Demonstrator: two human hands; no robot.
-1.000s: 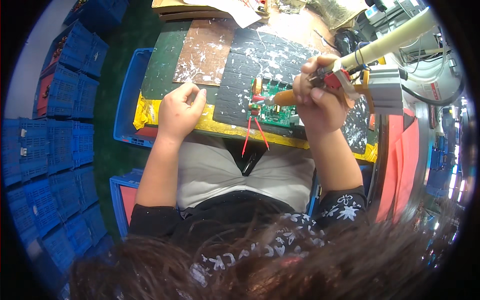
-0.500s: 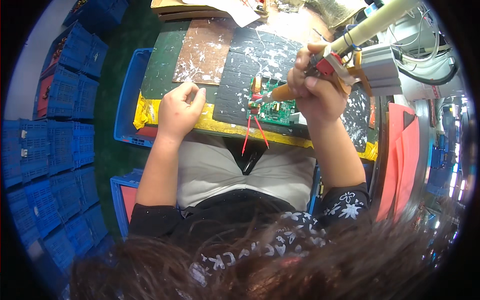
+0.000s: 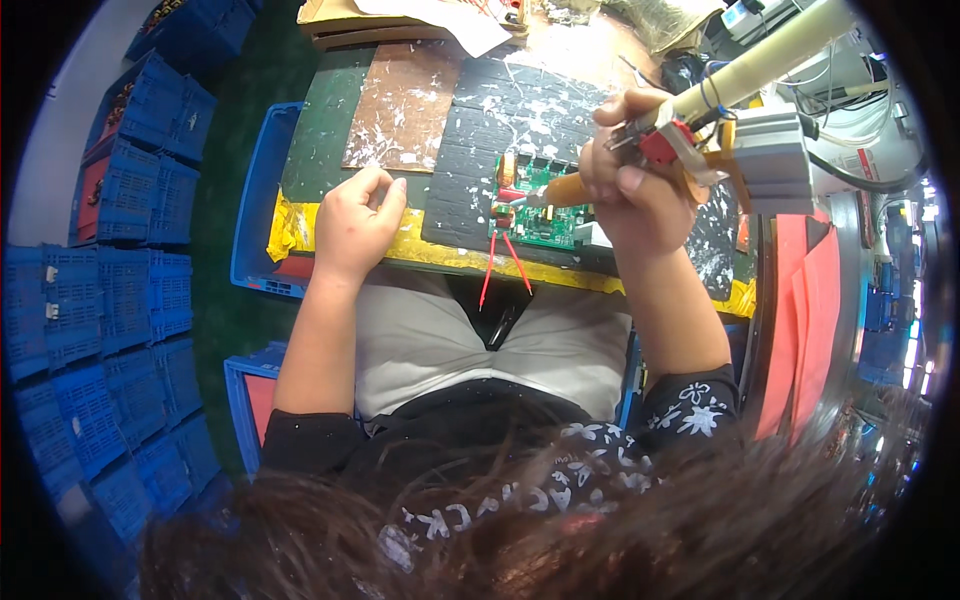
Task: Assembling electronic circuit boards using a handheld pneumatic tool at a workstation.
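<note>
My right hand (image 3: 640, 185) is closed around a glue gun (image 3: 566, 190) with a brown sleeve, a red part and a thick cream hose. Its pale tip reaches the left side of a green circuit board (image 3: 552, 226), beside a red component and a copper-coloured coil. Whether the tip touches a part, I cannot tell. Two red wires (image 3: 489, 272) hang from the board over the table's near edge. My left hand (image 3: 353, 220) rests at that edge, left of the board, in a loose fist with nothing visible in it.
Under the board lies a dark mat (image 3: 470, 130) spotted with white residue, next to a brown panel (image 3: 402, 105). Yellow tape (image 3: 415, 243) lines the near edge. Blue crates (image 3: 125, 290) are stacked at left. A grey metal block (image 3: 770, 160) sits by the gun; pink sheets (image 3: 800, 320) hang at right.
The view has shifted slightly. The gun's tip stays at the same area of the board, and its rear end with the grey block sits a little further right. My left hand keeps its place.
</note>
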